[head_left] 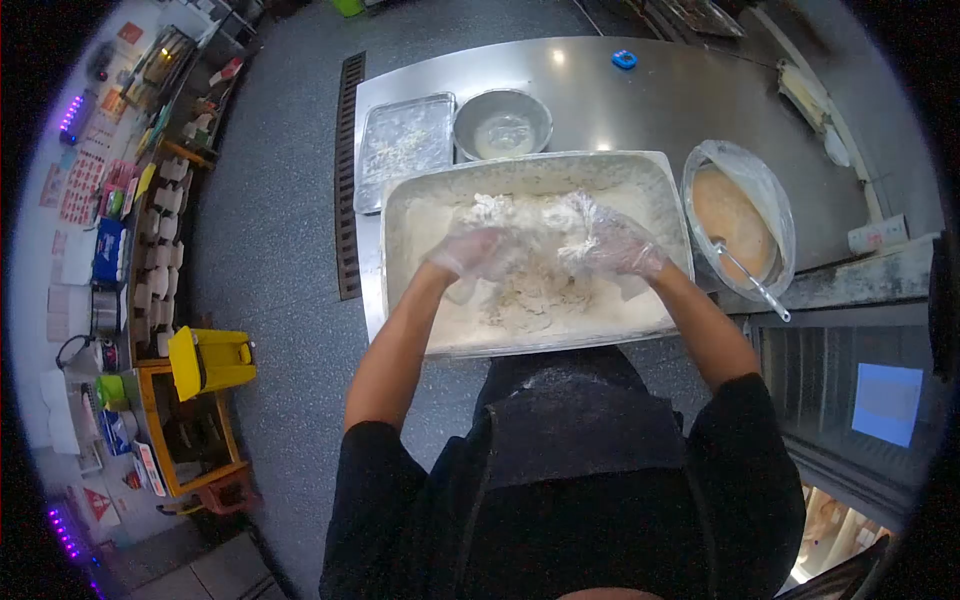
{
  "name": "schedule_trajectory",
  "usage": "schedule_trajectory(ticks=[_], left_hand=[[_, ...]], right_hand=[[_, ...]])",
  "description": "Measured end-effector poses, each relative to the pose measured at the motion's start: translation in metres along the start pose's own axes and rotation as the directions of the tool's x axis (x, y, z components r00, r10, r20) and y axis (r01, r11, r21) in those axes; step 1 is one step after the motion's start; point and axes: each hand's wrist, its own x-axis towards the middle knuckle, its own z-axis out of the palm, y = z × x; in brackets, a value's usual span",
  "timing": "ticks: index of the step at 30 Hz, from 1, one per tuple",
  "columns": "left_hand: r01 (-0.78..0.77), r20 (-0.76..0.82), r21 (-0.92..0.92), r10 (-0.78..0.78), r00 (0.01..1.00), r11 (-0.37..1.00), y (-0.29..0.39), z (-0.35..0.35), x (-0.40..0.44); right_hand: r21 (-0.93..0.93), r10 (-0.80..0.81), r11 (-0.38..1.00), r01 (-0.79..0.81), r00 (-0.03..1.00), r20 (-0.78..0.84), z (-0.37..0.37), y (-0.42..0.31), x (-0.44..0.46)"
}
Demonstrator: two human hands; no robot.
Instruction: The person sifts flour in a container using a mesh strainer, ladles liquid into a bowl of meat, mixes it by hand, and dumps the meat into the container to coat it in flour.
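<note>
A large rectangular tub (400, 290) of pale flour stands at the near edge of the steel table. Both of my hands are inside it, in clear plastic gloves. My left hand (475, 255) is over the flour on the left, smeared by motion, beside a flaky white clump (490, 208). On the right, my right hand (628, 250) leans inward, and white flour-coated bits (578, 218) cling at its fingers. I cannot make out what either hand grips. Between them the flour (540, 295) is rough, with darker, lumpy patches.
Behind the tub on the steel table (680, 110) are a floured metal tray (408, 140), a metal bowl (503, 125) with whitish contents, and a small blue object (624, 60). To the right sits a plastic-lined container (735, 215) of orange-brown liquid with a ladle (765, 290) in it.
</note>
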Motion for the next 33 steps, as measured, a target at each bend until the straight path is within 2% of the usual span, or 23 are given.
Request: schedule_trajectory(ticks=[3,4,5,6,7,9,10,11,12,14,15,16,17,18,20,21,23,25,27,28,30,31,33], left_hand=[[0.114,0.008,-0.351,-0.119,0.993,0.929,0.0,-0.002,0.001],[-0.117,-0.081,0.142,0.129,0.988,0.983,0.027,-0.009,-0.006],[-0.277,-0.037,0.606,0.374,0.927,0.746,0.044,-0.012,-0.01],[-0.263,-0.046,0.613,0.366,0.93,0.745,0.047,-0.009,-0.009],[-0.157,-0.15,0.12,0.175,0.973,0.98,0.048,-0.004,-0.007],[-0.013,-0.15,-0.409,-0.054,0.987,0.912,0.046,0.001,-0.004],[-0.004,-0.15,0.05,0.011,0.989,0.999,0.043,0.003,-0.003],[0.0,-0.116,0.498,0.067,0.991,0.867,0.045,0.006,-0.002],[0.01,-0.121,0.5,0.058,0.991,0.866,0.047,0.011,-0.002],[-0.088,-0.215,0.763,0.379,0.9,0.641,0.069,0.023,-0.004],[-0.085,-0.215,0.765,0.376,0.901,0.639,0.083,0.024,-0.005],[-0.077,-0.207,0.53,0.217,0.954,0.844,0.114,0.021,-0.008],[-0.024,-0.151,0.248,0.063,0.986,0.969,0.132,0.021,-0.009],[-0.021,-0.156,0.249,0.061,0.986,0.968,0.128,0.031,-0.006],[-0.082,-0.311,-0.277,-0.009,0.95,0.957,0.106,0.053,0.001],[-0.079,-0.312,-0.279,-0.012,0.95,0.957,0.094,0.058,0.004],[0.088,-0.444,0.431,0.126,0.887,0.898,0.073,0.062,0.012],[0.107,-0.376,0.495,0.101,0.921,0.862,0.054,0.063,0.011],[0.121,-0.311,0.564,0.074,0.948,0.817,0.035,0.063,0.006],[0.012,-0.27,0.551,0.164,0.949,0.835,0.022,0.066,0.003],[-0.106,-0.222,0.525,0.256,0.941,0.845,0.0,0.078,-0.001],[-0.129,0.006,0.689,0.173,0.985,0.713,-0.009,0.09,-0.002],[-0.211,0.225,0.802,0.044,0.973,0.559,-0.025,0.11,-0.001]], right_hand=[[0.056,-0.205,0.974,0.218,0.962,-0.178,0.004,0.0,0.005],[0.059,-0.217,0.971,0.231,0.96,-0.176,0.005,0.0,0.007],[0.05,-0.155,0.986,0.162,0.982,-0.111,0.005,0.001,0.009],[0.037,-0.093,0.995,0.094,0.995,-0.045,0.006,0.003,0.011],[0.043,-0.107,0.993,0.108,0.993,-0.041,0.011,0.01,0.012],[0.04,-0.13,0.99,0.136,0.984,-0.118,0.023,0.026,0.014],[0.05,-0.138,0.988,0.144,0.984,-0.115,0.017,0.019,0.013],[0.238,0.005,0.971,0.012,0.997,-0.072,0.005,0.006,0.012],[0.408,0.139,0.904,-0.127,0.99,0.0,-0.002,0.0,0.011],[0.692,0.056,0.721,-0.041,0.998,0.001,-0.004,0.011,0.011],[0.891,-0.017,0.453,0.031,1.0,-0.027,-0.007,0.016,0.012],[0.892,-0.02,0.451,0.034,0.999,-0.027,-0.011,0.018,0.013],[0.792,-0.079,0.596,0.131,0.991,-0.104,-0.014,0.018,0.015],[0.662,-0.149,0.716,0.224,0.974,-0.168,-0.016,0.018,0.016],[0.599,-0.179,0.761,0.25,0.968,-0.177,-0.007,0.026,0.018],[0.53,-0.203,0.803,0.273,0.961,-0.188,-0.002,0.031,0.018],[0.512,-0.194,0.819,0.258,0.965,-0.175,-0.01,0.027,0.013],[0.496,-0.178,0.837,0.232,0.972,-0.154,-0.018,0.02,0.006],[0.205,0.166,0.963,-0.177,0.984,0.069,-0.023,0.013,0.005],[0.207,0.171,0.961,-0.182,0.983,0.07,-0.012,0.018,0.002],[-0.311,-0.137,0.934,0.175,0.981,0.141,0.037,0.041,-0.006],[-0.459,-0.225,0.84,0.289,0.956,0.19,0.064,0.053,-0.01],[-0.605,-0.143,0.746,0.278,0.954,0.262,0.108,0.066,-0.009]])
